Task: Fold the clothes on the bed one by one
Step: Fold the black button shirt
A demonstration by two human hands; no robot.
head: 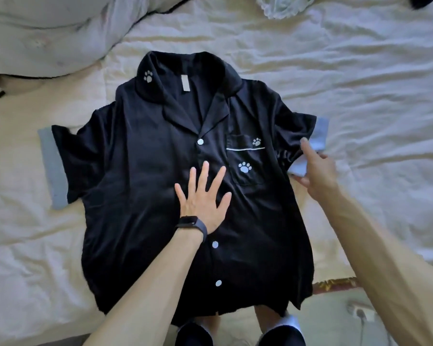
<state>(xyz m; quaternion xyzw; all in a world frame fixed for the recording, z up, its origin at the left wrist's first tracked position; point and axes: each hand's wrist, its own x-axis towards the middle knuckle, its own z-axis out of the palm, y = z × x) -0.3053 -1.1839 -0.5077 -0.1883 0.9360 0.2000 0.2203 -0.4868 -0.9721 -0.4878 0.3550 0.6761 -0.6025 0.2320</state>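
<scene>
A black short-sleeved pyjama shirt (145, 186) with white paw prints, white buttons and pale blue cuffs lies face up, spread flat on the bed, its hem hanging over the near edge. My left hand (203, 198) rests flat with fingers spread on the shirt's chest, beside the button line. My right hand (315, 171) pinches the pale blue cuff of the shirt's right-side sleeve (310, 146), with the index finger pointing up along the sleeve. The left-side sleeve (60, 166) lies flat and spread out.
The cream bed sheet (360, 96) is wrinkled all around the shirt. A grey pillow or duvet (48, 33) lies at the far left, and a pale frilly garment (283, 6) at the top edge. The floor, my feet and a power strip (360, 313) show below the bed edge.
</scene>
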